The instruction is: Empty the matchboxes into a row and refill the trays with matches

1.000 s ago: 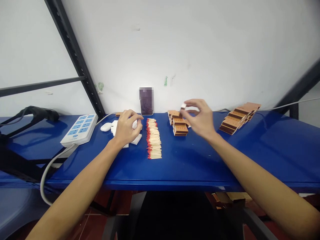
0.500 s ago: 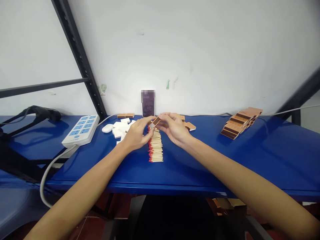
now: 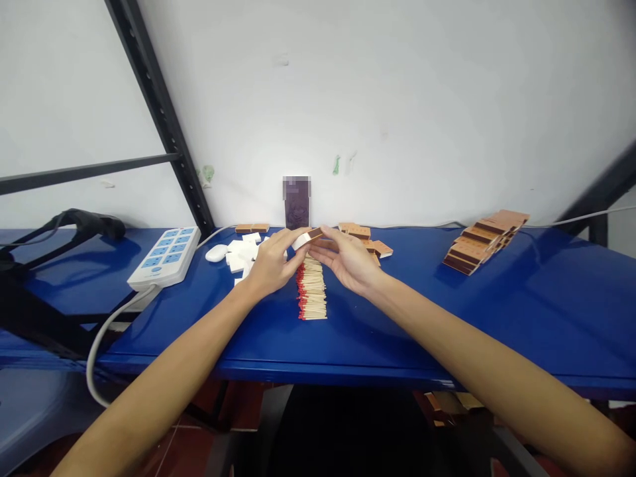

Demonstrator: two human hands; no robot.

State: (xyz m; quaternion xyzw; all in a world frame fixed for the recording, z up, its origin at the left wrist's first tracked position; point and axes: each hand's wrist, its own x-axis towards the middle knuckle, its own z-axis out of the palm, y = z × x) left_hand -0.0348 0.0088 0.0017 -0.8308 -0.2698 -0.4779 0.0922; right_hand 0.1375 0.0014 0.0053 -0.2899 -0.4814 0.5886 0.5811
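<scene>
My left hand point(image 3: 271, 262) and my right hand point(image 3: 348, 258) meet above a row of red-tipped matches point(image 3: 311, 291) lying on the blue table point(image 3: 447, 311). Between the fingertips of both hands is a small matchbox point(image 3: 307, 237), its white inner tray showing at the left end and its brown sleeve at the right. Loose white trays point(image 3: 241, 253) lie just left of my left hand. A small pile of brown sleeves point(image 3: 370, 240) lies behind my right hand.
A stack of brown matchboxes point(image 3: 479, 240) sits at the right back. A white power strip point(image 3: 166, 257) with its cable and a white mouse point(image 3: 216, 252) lie at the left. A phone point(image 3: 297, 202) leans on the wall. Black frame bars point(image 3: 159, 119) cross on the left.
My right hand came from the brown sleeve pile leftwards with a sleeve, my left hand rose from the white trays, and both now meet on one matchbox over the matches.
</scene>
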